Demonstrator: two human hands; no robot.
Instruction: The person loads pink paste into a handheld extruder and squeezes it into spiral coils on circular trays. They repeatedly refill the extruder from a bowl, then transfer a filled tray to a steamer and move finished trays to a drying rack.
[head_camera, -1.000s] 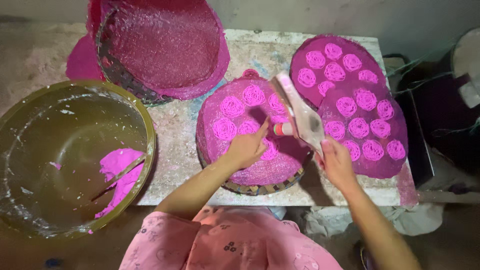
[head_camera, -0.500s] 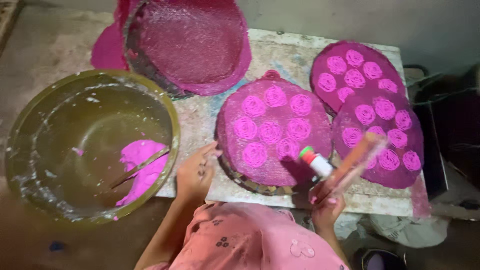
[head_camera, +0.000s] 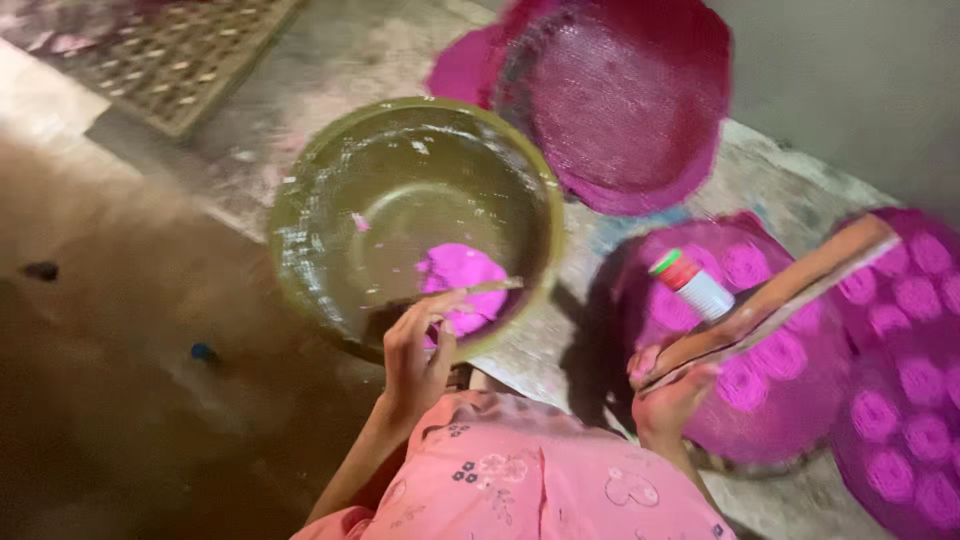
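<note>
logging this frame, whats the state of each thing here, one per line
bowl: upright, mostly empty, pink dough at the bottom
dough: small lump, a stick resting on it
left hand: reaching into the bowl at the stick
right hand: gripping a wooden press, tilted
bottle: capped, leaning on the press
near tray: filled with pink coils
far tray: bare

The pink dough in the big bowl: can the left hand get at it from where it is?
Probably yes. The left hand is already over the bowl rim, fingers beside the pink dough, with only a thin stick nearby.
</note>
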